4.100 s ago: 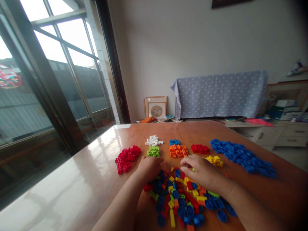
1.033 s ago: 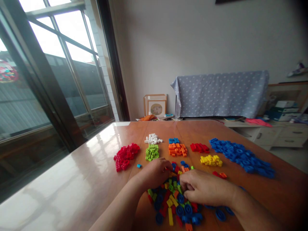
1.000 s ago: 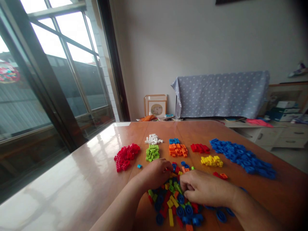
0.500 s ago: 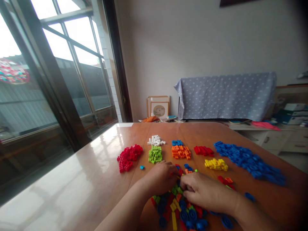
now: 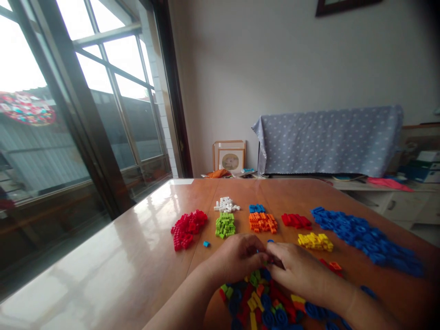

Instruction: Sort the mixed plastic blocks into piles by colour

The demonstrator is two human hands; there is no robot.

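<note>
My left hand (image 5: 237,259) and my right hand (image 5: 292,266) meet over a mixed pile of toy building bricks (image 5: 255,302). The fingers of both are bent and pinched together at the tips. Something small and dark seems to be between them, but the fingers hide what it is. Beneath the hands lie red, yellow, green, orange and blue bricks, with round blue pieces (image 5: 280,317) among them. Beyond my left hand is a block of light green bricks (image 5: 225,225), and a single small blue brick (image 5: 206,244) lies left of it.
Sorted by colour on the wooden table (image 5: 137,256) are crimson bricks (image 5: 188,229), white bricks (image 5: 226,204), orange bricks (image 5: 263,223), red bricks (image 5: 296,221), yellow bricks (image 5: 315,241) and a long blue heap (image 5: 364,238). A dotted cloth (image 5: 326,142) hangs behind the table.
My hands have come together at the fingertips and risen slightly off the pile, where before they were apart among the bricks. The view has shifted a little.
</note>
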